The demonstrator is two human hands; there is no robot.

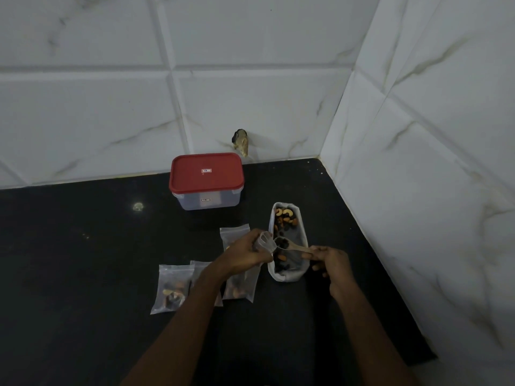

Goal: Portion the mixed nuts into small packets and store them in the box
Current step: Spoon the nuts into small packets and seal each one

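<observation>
We're looking at a black countertop (83,260) running into a corner of white marbled wall tiles (97,107), a chipped hole (241,141) low in the back wall.

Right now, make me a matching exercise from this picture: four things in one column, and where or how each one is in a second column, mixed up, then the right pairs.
1. box
2. spoon
3. open packet
4. tray

A. held by the left hand
B. lid on, by the wall
C. held by the right hand, carrying nuts
D. resting on the counter, right of the filled packets

Pairs: 1-B, 2-C, 3-A, 4-D
</observation>
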